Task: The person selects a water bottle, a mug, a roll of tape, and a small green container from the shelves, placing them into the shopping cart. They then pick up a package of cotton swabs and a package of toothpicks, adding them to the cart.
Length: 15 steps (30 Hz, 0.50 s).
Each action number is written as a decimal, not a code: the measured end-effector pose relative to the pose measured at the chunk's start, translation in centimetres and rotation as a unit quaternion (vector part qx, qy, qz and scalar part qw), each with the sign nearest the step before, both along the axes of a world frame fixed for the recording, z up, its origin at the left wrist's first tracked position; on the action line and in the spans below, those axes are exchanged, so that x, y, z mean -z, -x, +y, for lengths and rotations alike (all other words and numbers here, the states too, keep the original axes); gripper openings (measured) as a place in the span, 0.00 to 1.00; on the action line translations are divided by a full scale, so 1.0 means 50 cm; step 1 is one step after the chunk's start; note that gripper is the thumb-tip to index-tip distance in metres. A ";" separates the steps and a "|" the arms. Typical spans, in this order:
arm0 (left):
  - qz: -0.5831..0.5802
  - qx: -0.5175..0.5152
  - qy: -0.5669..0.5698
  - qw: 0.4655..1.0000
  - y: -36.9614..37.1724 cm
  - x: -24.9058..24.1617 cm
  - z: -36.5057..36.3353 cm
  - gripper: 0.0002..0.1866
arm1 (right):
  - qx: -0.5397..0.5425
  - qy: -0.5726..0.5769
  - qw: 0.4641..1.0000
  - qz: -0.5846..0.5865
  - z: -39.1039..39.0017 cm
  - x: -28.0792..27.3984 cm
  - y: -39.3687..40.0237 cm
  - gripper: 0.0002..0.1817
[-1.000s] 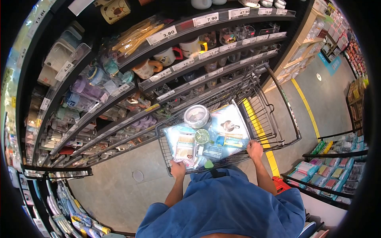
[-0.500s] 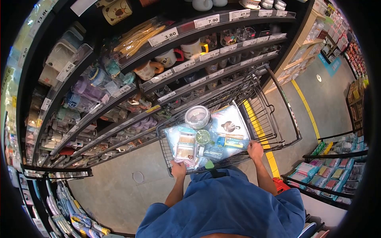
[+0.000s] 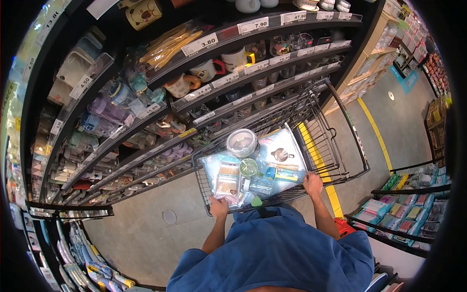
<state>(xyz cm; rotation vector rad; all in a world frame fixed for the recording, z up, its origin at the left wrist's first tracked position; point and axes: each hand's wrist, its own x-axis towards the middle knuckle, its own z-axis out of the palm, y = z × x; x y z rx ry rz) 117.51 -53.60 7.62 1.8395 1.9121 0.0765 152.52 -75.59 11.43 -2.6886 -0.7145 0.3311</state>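
A black wire shopping cart point(image 3: 359, 146) stands right in front of me. My left hand point(image 3: 219, 208) is closed on its near rim at the left corner, close to a pack of cotton swabs point(image 3: 227, 181). On the near rim further right, my right hand point(image 3: 313, 185) is closed as well, beside a blue and yellow package point(image 3: 283, 174). Inside the cart lie a round clear container with a light lid point(image 3: 242, 142), a green-topped round item point(image 3: 248, 167), a clear bottle point(image 3: 259, 187) and a large white package with a pan picture point(image 3: 287, 146).
Shelves with mugs point(image 3: 183, 86), glasses and price tags point(image 3: 200, 45) run along the far and left sides. Folded textiles point(image 3: 92, 263) fill a rack at lower left. A display of packaged goods point(image 3: 394, 214) stands at the right. Yellow floor tape point(image 3: 374, 134) marks the aisle.
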 end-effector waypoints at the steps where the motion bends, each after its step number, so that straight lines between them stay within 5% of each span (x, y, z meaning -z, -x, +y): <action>1: 0.000 -0.001 0.000 1.000 0.000 0.000 0.000 0.21 | -0.001 -0.003 1.000 -0.001 0.000 -0.001 0.000 0.08; 15: 0.013 -0.013 -0.013 1.000 0.002 0.020 0.001 0.20 | -0.006 -0.001 1.000 0.000 0.002 -0.002 -0.001 0.07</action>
